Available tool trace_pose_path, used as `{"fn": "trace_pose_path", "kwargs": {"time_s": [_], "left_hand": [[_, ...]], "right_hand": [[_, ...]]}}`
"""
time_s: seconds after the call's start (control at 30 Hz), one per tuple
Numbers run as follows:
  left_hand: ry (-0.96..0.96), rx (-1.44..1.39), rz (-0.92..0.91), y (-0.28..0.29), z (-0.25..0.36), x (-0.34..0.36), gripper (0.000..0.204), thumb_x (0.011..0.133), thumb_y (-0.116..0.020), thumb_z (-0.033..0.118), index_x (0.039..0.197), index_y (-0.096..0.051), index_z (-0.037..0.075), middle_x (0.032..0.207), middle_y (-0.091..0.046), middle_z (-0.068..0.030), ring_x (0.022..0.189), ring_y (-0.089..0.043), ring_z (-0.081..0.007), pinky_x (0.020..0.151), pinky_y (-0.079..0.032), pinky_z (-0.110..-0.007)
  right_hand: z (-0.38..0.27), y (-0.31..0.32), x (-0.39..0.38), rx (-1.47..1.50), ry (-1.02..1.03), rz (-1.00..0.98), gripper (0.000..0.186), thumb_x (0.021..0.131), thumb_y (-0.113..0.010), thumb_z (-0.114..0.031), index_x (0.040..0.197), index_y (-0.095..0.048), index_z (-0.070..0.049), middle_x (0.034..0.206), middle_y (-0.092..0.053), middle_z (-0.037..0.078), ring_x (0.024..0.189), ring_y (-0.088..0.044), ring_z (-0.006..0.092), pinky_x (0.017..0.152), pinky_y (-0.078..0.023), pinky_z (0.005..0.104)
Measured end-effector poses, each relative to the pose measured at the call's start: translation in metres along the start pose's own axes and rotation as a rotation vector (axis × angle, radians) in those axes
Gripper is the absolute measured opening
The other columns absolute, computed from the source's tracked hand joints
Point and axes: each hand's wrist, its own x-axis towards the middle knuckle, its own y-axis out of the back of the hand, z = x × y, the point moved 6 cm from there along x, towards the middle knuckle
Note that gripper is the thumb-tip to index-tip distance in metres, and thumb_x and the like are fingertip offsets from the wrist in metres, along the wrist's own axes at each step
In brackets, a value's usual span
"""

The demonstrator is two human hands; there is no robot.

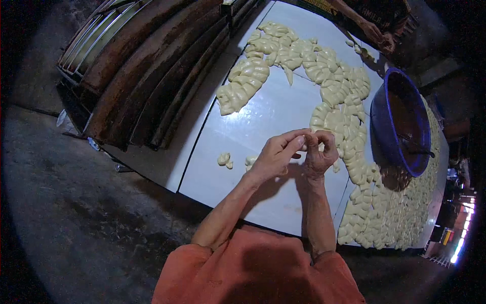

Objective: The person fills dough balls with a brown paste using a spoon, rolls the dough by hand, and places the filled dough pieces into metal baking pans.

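My left hand (279, 153) and my right hand (321, 152) meet over the white tabletop (273, 116), fingers closed and pressed together. A small pale piece of dough (304, 148) shows between the fingertips, mostly covered by them. Just beyond and to the right lies a long band of pale dough pieces (336, 119), laid close together. A separate slab of dough (244, 83) rests farther left. Near my left forearm are a small dough lump (224, 160) and another lump (250, 161), partly hidden by the wrist.
A deep blue-purple tub (377, 114) with brown contents and a dark utensil handle stands at the right, among many flattened dough pieces (390, 218). Dark stacked trays (157, 66) line the left side. Across the table, another person's hand (377, 38) is near small dough pieces.
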Motion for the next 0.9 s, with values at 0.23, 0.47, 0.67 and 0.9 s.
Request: {"fn": "trace_pose_path", "kwargs": {"time_s": [0.23, 0.47, 0.67, 0.9], "left_hand": [[-0.101, 0.042, 0.176, 0.032, -0.002, -0.004, 0.026, 0.098, -0.067, 0.020, 0.113, -0.073, 0.000, 0.083, -0.069, -0.0030, 0.075, -0.059, -0.0063, 0.066, -0.049, -0.024], [-0.066, 0.687, 0.167, 0.065, 0.006, -0.038, 0.050, 0.102, -0.056, 0.033, 0.142, -0.054, 0.003, 0.127, -0.066, -0.0201, 0.114, -0.066, -0.0289, 0.097, -0.052, -0.039], [-0.403, 1.203, 0.018, 0.068, 0.006, -0.062, 0.083, 0.066, -0.088, 0.034, 0.137, -0.055, 0.006, 0.132, -0.060, -0.0168, 0.120, -0.058, -0.0361, 0.103, -0.043, -0.046], [-0.407, 1.334, -0.056, 0.052, -0.020, -0.048, 0.048, 0.077, -0.078, 0.031, 0.118, -0.064, 0.010, 0.108, -0.064, -0.0080, 0.104, -0.060, -0.0272, 0.094, -0.041, -0.044]], "right_hand": [[-0.049, -0.008, -0.002, -0.190, -0.016, -0.358, 0.021, 0.088, -0.074, -0.012, 0.102, -0.068, 0.002, 0.098, -0.069, 0.013, 0.085, -0.065, 0.0224, 0.076, -0.052, 0.0337], [-0.001, -0.001, -0.040, -0.039, -0.506, -0.666, 0.028, 0.090, -0.066, -0.008, 0.116, -0.066, 0.002, 0.108, -0.069, 0.017, 0.096, -0.067, 0.0275, 0.086, -0.053, 0.0354], [-0.010, -0.005, -0.043, -0.182, -0.304, -0.810, 0.041, 0.087, -0.067, -0.017, 0.124, -0.062, 0.002, 0.128, -0.061, 0.019, 0.111, -0.061, 0.0343, 0.095, -0.049, 0.0422], [-0.021, -0.007, -0.042, -0.260, -0.422, -0.966, 0.036, 0.084, -0.070, -0.015, 0.114, -0.061, 0.002, 0.104, -0.063, 0.017, 0.088, -0.063, 0.0337, 0.080, -0.052, 0.0408]]}}
